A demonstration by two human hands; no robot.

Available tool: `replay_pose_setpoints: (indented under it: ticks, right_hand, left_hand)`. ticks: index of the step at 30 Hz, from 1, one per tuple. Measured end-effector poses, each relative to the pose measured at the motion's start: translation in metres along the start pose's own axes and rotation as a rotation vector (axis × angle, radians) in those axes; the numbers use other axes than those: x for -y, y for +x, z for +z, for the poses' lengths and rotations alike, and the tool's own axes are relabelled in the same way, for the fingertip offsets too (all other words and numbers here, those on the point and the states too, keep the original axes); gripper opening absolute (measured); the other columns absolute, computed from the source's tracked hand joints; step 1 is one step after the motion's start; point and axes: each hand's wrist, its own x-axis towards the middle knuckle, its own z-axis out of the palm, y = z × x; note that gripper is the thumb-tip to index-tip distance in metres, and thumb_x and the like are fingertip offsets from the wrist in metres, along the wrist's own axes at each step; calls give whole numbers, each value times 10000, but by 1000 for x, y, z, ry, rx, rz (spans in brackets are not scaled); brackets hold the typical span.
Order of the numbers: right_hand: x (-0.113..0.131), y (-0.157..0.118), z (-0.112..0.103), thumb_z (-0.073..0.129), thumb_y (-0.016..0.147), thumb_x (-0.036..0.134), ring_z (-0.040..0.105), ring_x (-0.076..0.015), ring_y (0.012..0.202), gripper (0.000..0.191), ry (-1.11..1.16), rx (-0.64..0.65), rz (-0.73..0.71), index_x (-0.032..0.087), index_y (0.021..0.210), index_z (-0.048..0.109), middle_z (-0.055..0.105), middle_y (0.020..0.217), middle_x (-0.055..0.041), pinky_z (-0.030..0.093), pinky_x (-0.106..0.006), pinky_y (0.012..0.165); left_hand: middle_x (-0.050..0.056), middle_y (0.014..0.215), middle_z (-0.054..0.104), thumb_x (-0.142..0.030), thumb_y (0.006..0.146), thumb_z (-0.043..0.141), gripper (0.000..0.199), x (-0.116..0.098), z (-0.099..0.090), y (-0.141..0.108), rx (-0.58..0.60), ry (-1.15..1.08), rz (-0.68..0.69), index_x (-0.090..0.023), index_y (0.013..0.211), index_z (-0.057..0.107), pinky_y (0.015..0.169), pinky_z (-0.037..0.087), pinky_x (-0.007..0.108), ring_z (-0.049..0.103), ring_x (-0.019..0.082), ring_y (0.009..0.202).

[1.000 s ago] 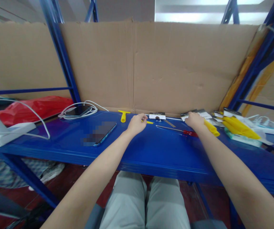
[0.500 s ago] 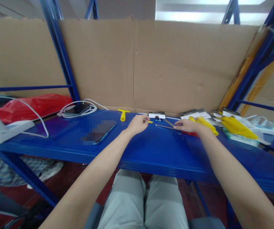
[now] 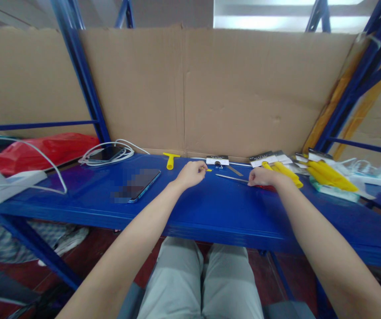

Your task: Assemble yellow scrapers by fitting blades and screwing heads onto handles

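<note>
My left hand (image 3: 193, 174) is closed in a pinch above the blue table, beside a small yellow piece (image 3: 209, 170); what its fingers hold is too small to name. My right hand (image 3: 260, 177) is closed at the right end of a thin metal tool (image 3: 231, 178), its fingertips around that end. Behind the tool lies a flat thin strip (image 3: 235, 170). A black-and-white card (image 3: 217, 160) with small parts in front of it rests near the cardboard. Something red (image 3: 266, 188) shows partly under my right hand.
On the left are a phone (image 3: 140, 186), a yellow T-shaped tool (image 3: 170, 161), a coiled white cable (image 3: 124, 153) and a red bag (image 3: 47, 150). Yellow tools (image 3: 332, 175), more cards and a white power strip (image 3: 373, 179) lie right. A cardboard wall (image 3: 184, 97) stands behind.
My right hand has let go of the flat strip, which now lies on the table, and has moved slightly right and down to the thin metal tool. My left hand is almost unmoved.
</note>
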Motion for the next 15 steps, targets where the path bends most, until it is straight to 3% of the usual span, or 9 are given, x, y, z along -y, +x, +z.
replay_pose_setpoints:
  ticks: [11, 15]
  right_hand:
    - [4, -10, -4, 554, 762, 118, 629, -198, 820, 111, -80, -15, -3, 161, 785, 655, 691, 878, -70, 448, -250, 651]
    - [-1, -10, -7, 522, 801, 184, 639, -219, 822, 168, -111, -26, 51, 135, 874, 666, 689, 900, -106, 462, -270, 672]
  left_hand:
    - [40, 681, 666, -80, 761, 453, 237, 0, -1, 0, 86, 48, -14, -118, 887, 650, 556, 450, 212, 565, 99, 499]
    - [33, 646, 655, -132, 785, 440, 238, 0, 0, -2, 274, 120, -44, -118, 879, 658, 520, 437, 212, 553, 100, 458]
